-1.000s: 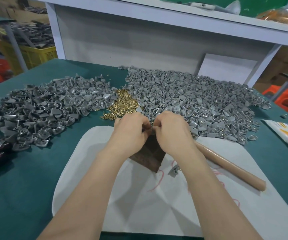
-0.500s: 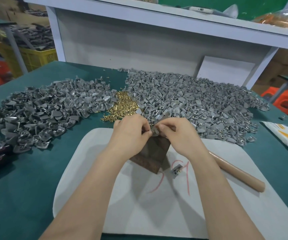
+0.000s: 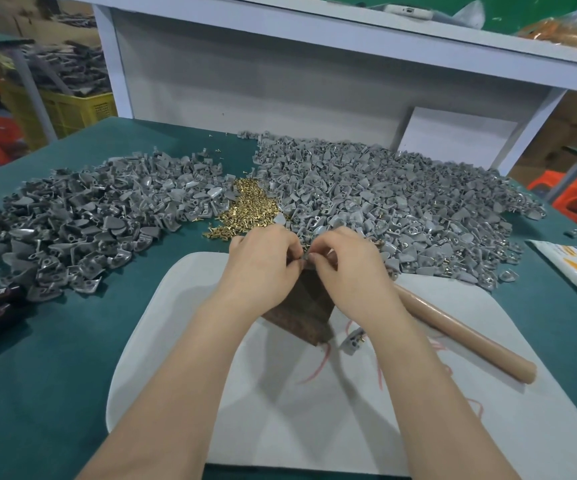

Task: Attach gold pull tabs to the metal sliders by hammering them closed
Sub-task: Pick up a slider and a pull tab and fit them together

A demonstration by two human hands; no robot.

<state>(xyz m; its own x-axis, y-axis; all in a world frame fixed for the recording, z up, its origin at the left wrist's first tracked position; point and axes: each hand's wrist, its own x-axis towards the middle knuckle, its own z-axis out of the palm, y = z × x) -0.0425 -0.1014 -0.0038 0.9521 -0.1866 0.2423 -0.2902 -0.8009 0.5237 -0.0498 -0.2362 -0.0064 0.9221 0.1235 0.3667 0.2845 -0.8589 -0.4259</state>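
slider (image 3: 306, 257), small and grey, pinched between the fingertips of both hands, just over the far end of the dark wooden block (image 3: 301, 315). left hand (image 3: 263, 268): grip curled, thumb and forefinger closed on the piece from the left. right hand (image 3: 347, 268): same from the right, fingertips meeting the left's. whether a gold tab is seated in it, cannot tell; the fingers cover it.

gold pull tabs (image 3: 250, 204) lie in a loose heap just beyond the hands, between two big heaps of grey sliders, left heap (image 3: 89, 223) and right heap (image 3: 401, 202). block stands on a white mat (image 3: 280, 410) on the green tabletop (image 3: 72, 358). one loose slider (image 3: 352, 339) lies on the mat just beside the block's near corner.

relation that counts: hammer handle (image 3: 464, 336) lies on the mat right of the right forearm, long axis running from under that forearm out toward the near right; head hidden. right hand is plainly the nearer. judgement: fitting step in hand, striking not yet begun. next, the piece wants setting on the block directly below, left hand steadying, right going for the handle.
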